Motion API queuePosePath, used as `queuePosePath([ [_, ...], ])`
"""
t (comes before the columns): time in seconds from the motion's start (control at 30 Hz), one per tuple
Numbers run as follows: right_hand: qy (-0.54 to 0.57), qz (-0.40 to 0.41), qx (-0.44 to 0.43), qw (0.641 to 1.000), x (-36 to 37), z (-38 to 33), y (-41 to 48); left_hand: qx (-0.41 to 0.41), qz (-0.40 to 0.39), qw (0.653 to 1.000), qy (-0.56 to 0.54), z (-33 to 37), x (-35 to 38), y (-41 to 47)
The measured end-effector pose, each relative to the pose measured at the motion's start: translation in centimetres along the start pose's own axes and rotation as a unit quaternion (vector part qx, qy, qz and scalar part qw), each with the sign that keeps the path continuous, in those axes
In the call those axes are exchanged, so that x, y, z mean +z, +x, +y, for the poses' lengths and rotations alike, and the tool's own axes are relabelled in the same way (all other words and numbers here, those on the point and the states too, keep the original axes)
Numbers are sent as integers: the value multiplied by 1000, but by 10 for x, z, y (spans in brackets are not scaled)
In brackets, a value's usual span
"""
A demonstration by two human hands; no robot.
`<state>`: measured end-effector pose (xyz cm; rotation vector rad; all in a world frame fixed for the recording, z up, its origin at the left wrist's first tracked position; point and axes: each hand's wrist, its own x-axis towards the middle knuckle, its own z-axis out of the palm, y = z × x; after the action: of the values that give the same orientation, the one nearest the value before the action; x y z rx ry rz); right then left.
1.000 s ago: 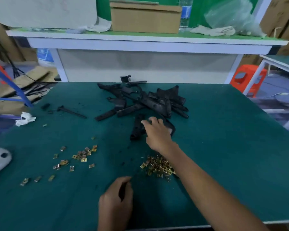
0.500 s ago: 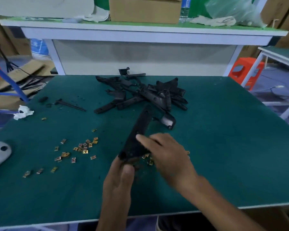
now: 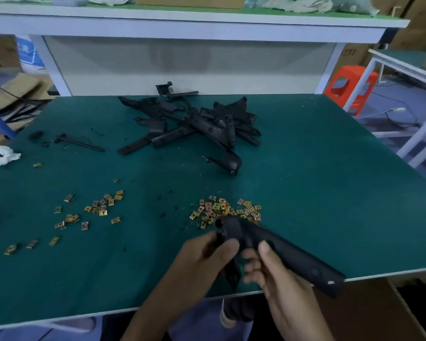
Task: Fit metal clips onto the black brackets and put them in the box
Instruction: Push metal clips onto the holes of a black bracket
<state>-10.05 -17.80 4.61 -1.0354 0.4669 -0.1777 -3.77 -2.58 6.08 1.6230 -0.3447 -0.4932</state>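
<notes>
- Left grip and right grip both clasp one black bracket, held above the bench at its near edge.
- Metal clips lie just beyond the bracket's end.
- Bracket heap sits farther back.

No legible text found. White marks are seen on a blue sheet beyond the far-left corner of the bench, and dark printed marks on a cardboard box beyond its far-right corner. Both are too blurred to be read.
</notes>
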Motion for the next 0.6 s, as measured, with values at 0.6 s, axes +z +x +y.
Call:
queuePosePath([
  [0.6, -96, 191, -136, 967, 9, 23, 39, 88, -1, 809, 582, 0, 0, 159],
])
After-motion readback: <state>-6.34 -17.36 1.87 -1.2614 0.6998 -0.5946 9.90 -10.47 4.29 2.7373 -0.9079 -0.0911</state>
